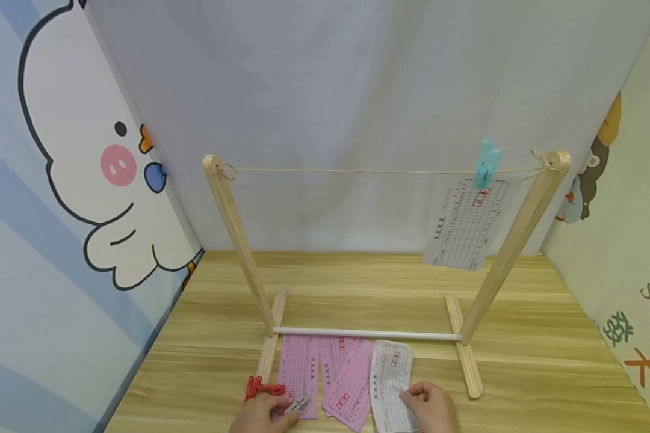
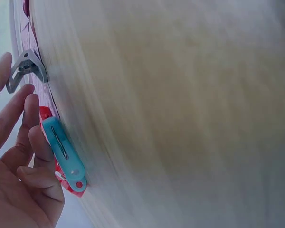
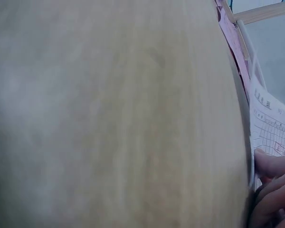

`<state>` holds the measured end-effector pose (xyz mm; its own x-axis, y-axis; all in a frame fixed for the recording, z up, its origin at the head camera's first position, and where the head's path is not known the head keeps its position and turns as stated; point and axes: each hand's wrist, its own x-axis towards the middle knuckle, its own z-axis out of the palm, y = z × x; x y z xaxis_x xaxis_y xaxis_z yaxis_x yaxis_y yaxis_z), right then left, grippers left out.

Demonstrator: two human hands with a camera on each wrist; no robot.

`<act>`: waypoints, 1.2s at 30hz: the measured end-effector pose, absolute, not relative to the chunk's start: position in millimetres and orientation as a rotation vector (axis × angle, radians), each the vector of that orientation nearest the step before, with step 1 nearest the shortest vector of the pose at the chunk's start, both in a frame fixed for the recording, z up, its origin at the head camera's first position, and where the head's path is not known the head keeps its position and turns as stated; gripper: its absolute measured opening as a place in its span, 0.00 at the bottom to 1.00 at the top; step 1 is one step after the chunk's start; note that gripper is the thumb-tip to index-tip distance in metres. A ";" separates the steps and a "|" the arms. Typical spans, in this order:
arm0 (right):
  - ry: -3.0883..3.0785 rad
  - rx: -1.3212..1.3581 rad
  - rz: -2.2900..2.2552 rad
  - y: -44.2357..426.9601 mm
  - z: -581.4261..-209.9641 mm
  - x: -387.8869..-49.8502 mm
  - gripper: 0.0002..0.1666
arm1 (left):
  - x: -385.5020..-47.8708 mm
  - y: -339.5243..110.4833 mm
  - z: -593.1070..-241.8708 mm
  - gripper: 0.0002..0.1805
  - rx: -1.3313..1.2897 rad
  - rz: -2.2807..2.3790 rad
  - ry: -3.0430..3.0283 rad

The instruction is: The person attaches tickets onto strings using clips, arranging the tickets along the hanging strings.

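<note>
My left hand (image 1: 260,415) is at the lower left, its thumb and index finger pinching one end of a grey clothespin (image 1: 298,403) over pink printed slips (image 1: 299,367). Red clothespins (image 1: 256,386) lie beside that hand. A blue clothespin (image 2: 64,154) shows by its curled fingers in the left wrist view. My right hand (image 1: 433,406) pinches the edge of a wrinkled white printed slip (image 1: 391,385), thumb on top. The right wrist view shows the thumb against the slip (image 3: 275,128); the other fingers are partly cut off.
Behind the slips stands a wooden rack (image 1: 504,258) with a white crossbar (image 1: 365,332). A string (image 1: 346,171) spans its posts. Near the right post a light-blue clothespin (image 1: 486,165) holds a white printed slip (image 1: 466,225) on the string. Cartoon-printed walls flank the wooden table (image 1: 357,288).
</note>
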<state>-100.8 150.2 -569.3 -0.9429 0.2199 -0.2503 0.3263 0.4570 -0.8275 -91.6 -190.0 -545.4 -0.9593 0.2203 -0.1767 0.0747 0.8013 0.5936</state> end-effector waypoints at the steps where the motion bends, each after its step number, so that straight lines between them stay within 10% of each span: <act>1: 2.614 0.478 -1.494 150.1 -569.2 -100.7 0.09 | -92.1 -189.4 -545.6 0.25 0.237 0.888 2.754; 19: 2.374 0.634 -1.837 145.7 -556.8 -96.3 0.09 | -87.6 -179.1 -544.9 0.15 -0.098 1.225 2.680; 36: 2.301 0.622 -1.947 147.4 -549.8 -101.0 0.15 | -93.5 -155.9 -506.4 0.33 -0.333 1.790 2.305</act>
<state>-101.0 147.4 -549.8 -0.9165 0.2613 -0.3030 0.3422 0.1191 -0.9321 -93.5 -155.9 -506.4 -0.9538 -0.0522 -0.2959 -0.2996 0.2395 0.9235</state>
